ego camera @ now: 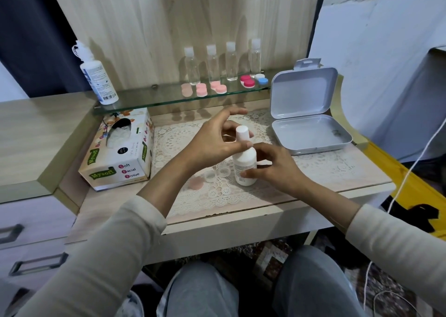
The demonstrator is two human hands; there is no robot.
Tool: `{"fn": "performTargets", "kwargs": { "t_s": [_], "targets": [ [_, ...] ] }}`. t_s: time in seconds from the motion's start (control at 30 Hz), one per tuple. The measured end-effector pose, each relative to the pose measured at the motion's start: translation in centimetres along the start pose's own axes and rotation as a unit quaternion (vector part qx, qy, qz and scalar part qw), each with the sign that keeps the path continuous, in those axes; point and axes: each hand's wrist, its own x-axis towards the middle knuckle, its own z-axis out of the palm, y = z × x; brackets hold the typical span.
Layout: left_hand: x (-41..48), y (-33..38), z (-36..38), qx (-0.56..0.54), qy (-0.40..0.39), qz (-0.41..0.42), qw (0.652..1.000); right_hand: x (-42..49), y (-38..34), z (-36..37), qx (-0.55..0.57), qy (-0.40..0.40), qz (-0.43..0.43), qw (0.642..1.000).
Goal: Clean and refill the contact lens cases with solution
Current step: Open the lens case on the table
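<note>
A small white solution bottle (pixel 245 162) is being held upright on the lace mat (pixel 313 164) at the middle of the bench (pixel 253 222). The bottle is plain white plastic with a cylindrical white cap (pixel 242 133) and fine print on its lower body; the print is too small to be read. Its long axis is running near-vertical, leaning slightly to the left at the top, with the cap pointing up and the base resting on the mat.

The right hand (pixel 272 169) is being wrapped around the lower body of the bottle, its fingers clamped on it. The left hand (pixel 217 140) is being held at the neck just below the cap; thumb and forefinger are pinched there, while the remaining fingers are spread apart toward the far side.

Just left of the bottle, an open clear lens case (pixel 218 173) is lying on the mat, with a pale pink lid (pixel 196 183) near it.

On the glass shelf (pixel 149 98) at the far side, four clear bottles (pixel 222 62) are standing upright, with pink lens cases (pixel 204 89) and a red and blue pair (pixel 254 80) set in front of them. A larger solution bottle (pixel 97 80) is standing at the shelf's left end. A tissue box (pixel 120 152) is lying to the left, and an open grey box (pixel 306 113) to the right.
</note>
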Motion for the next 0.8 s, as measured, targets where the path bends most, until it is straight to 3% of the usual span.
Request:
{"fn": "performTargets", "kwargs": {
  "t_s": [0.53, 0.7, 0.8],
  "targets": [
    [-0.6, -2.2, -1.2, 0.031, 0.062, -0.021, 0.997, -0.5, -0.4, -0.1, -0.006, 0.015, 0.002, 1.0],
    [-3.2, -6.1, -2.0, 0.16, 0.125, -0.076, 0.976, 0.4, -1.3, -1.2, -0.027, 0.064, -0.001, 0.998],
    [-5.0, -8.8, -2.1, 0.236, 0.119, -0.115, 0.958, 2.1, -1.7, -2.1, -0.041, 0.112, 0.008, 0.993]
  ]
}}
